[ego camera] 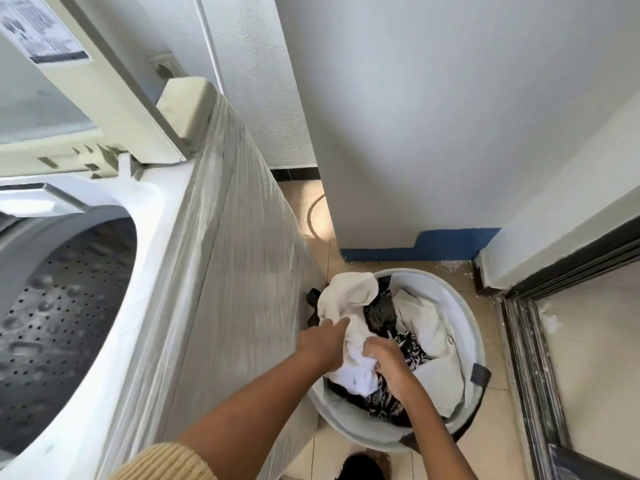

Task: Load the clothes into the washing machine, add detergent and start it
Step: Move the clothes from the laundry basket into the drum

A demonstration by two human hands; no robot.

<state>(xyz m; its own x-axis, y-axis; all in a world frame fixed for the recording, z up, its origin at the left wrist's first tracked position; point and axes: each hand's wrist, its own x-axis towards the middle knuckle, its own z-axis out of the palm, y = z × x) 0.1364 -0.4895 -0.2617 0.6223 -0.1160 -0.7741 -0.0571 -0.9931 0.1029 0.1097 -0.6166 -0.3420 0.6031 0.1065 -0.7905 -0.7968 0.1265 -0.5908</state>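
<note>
A round pale laundry basket (pixel 465 327) stands on the floor to the right of the washing machine (pixel 180 258). It is full of clothes: a white garment (pixel 356 358), cream pieces, dark and patterned items. My left hand (pixel 323 341) grips the white garment at the basket's left rim. My right hand (pixel 389 358) is closed on the same white garment amid the patterned cloth. The top-loader's lid (pixel 86 74) stands raised, and the perforated drum (pixel 59 306) shows no clothes in its visible part.
A white wall column (pixel 433 133) with a blue base strip rises behind the basket. A dark sliding-door track (pixel 526 341) runs along the right. A hose (pixel 313 209) curves on the tile floor behind the machine. No detergent is in view.
</note>
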